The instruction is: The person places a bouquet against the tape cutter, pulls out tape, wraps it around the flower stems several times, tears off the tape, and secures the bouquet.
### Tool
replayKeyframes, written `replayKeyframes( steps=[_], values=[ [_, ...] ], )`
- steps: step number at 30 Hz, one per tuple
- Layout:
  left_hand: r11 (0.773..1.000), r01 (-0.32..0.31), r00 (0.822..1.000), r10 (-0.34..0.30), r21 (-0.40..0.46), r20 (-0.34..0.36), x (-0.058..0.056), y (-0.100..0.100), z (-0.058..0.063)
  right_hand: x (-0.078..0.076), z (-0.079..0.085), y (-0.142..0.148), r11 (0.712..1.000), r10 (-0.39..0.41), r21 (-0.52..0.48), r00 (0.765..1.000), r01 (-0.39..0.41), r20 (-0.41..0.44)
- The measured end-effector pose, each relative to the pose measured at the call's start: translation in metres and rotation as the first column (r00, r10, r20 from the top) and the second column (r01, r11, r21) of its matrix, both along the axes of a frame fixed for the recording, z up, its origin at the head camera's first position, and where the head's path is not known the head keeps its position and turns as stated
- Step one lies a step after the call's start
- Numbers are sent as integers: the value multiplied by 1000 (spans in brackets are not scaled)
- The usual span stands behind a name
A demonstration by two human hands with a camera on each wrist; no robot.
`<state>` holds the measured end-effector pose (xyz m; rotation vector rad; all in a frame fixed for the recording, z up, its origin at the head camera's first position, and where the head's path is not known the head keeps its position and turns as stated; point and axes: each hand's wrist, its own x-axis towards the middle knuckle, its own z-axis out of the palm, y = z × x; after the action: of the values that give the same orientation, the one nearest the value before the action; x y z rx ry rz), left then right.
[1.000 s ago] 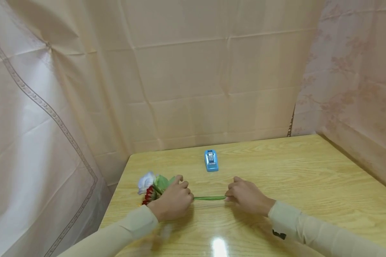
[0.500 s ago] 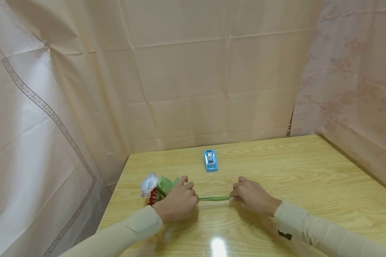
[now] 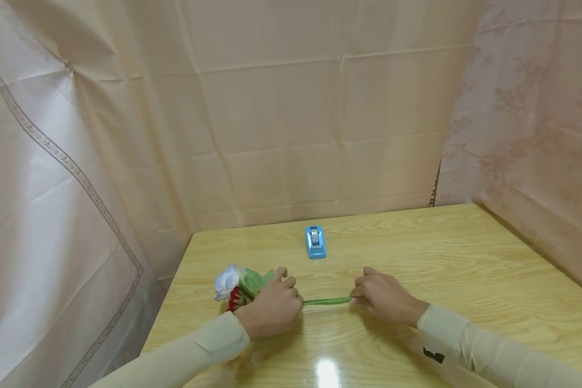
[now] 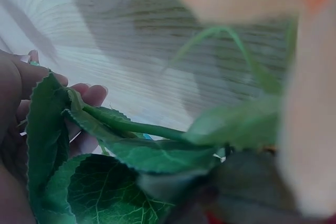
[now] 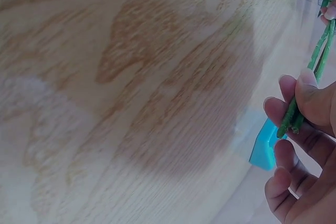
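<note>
the flowers (image 3: 228, 283) have shifted slightly right over the table (image 3: 417, 258); the left hand (image 3: 275, 304) grips them behind the blooms (image 3: 235, 299), the right hand (image 3: 380, 296) pinches the stem ends (image 5: 283, 128), seemingly keeping them bunched.

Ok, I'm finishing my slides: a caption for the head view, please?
Left hand grips and right hand pinches green stems of a flower bouquet, a blue tape dispenser beyond.

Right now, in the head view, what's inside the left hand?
Green stems, running from the left hand to the right hand; leaves, a pale flower and a red flower show on the opposite side. The stretch under the left fingers is covered.
</note>
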<state>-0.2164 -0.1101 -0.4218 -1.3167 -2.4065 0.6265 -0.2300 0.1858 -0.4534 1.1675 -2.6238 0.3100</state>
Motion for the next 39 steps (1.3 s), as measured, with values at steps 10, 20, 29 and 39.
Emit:
replayKeyframes(
  steps=[10,20,29,39],
  values=[
    [999,-35,999,36,-30,30,1,7,-2,0,1,5,1000,-12,0,999,12,30],
    [999,-21,1000,21,-40,10,-1,16,-11,-3,-3,13,1000,-21,6,995,20,99],
    [998,-25,999,27,-51,43,-1,22,-14,0,-9,23,1000,12,-10,992,-10,128],
    [998,-31,997,35,-60,64,-1,26,-17,4,-6,26,994,76,-100,971,-54,229]
  ],
)
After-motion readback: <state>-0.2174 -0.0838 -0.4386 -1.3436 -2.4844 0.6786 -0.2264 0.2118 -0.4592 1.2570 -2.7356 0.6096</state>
